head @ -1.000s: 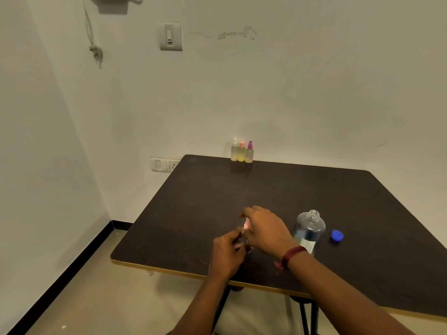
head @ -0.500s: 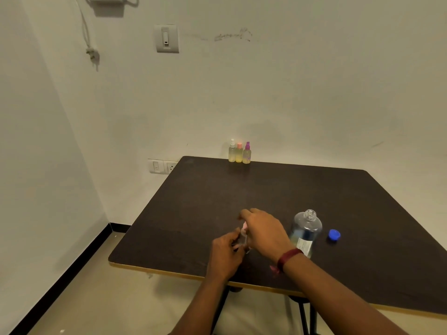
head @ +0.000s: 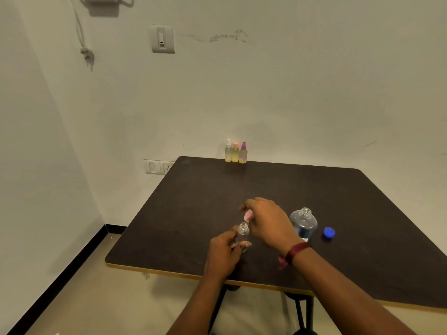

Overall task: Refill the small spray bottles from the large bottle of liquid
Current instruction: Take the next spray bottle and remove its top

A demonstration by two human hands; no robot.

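My left hand (head: 223, 250) grips a small clear spray bottle (head: 243, 233) standing upright on the dark table (head: 198, 204), its neck uncovered. Just above and to the right of it, my right hand (head: 268, 221) holds the bottle's pink spray top (head: 248, 215), lifted clear of the neck. The large clear bottle (head: 303, 223) stands uncapped right of my right hand. Its blue cap (head: 329, 232) lies on the table to its right. Three small spray bottles (head: 235, 153) with yellowish liquid stand in a row at the table's far edge.
The table stands in a corner, with walls behind and to the left. A wall socket (head: 158, 166) sits just beyond the table's far left corner. The near table edge (head: 169, 274) has a light rim, and floor lies below it.
My right hand has lifted the pink spray top off the small bottle, so the bottle's open neck now shows. My left hand keeps hold of the bottle.
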